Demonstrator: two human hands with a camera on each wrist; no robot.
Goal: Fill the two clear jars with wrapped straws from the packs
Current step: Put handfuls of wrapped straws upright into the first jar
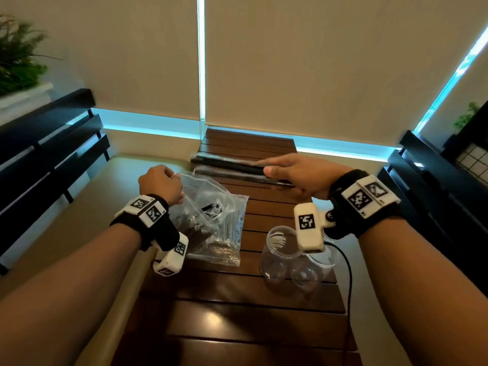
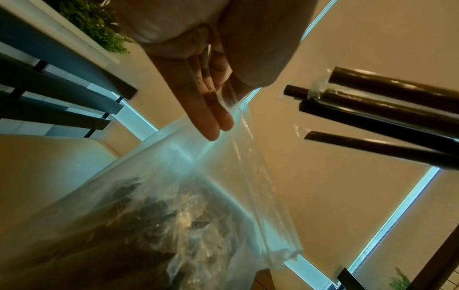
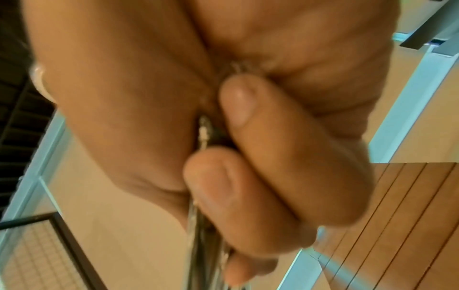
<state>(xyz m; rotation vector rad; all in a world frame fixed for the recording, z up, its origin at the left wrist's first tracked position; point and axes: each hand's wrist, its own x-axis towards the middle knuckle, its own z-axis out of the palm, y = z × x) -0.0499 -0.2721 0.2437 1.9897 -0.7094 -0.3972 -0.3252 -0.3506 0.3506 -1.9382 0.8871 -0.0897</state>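
Wrapped straws (image 1: 232, 169), dark and film-sleeved, are gripped as a loose bundle in the right hand (image 1: 301, 175) at frame centre, fingers and thumb curled around them. Left hand (image 1: 161, 183) pinches the mouth of the clear pack (image 1: 216, 223), centre-left. Two clear jars (image 1: 290, 262) stand lower right, seemingly without straws yet.

Risk: slick sleeves fanning apart could let a straw slide out; the dangling wrist unit could knock a jar.

Surface: slatted dark wooden table (image 1: 237, 326). Room: drawn blinds, dark benches either side, plant upper left.
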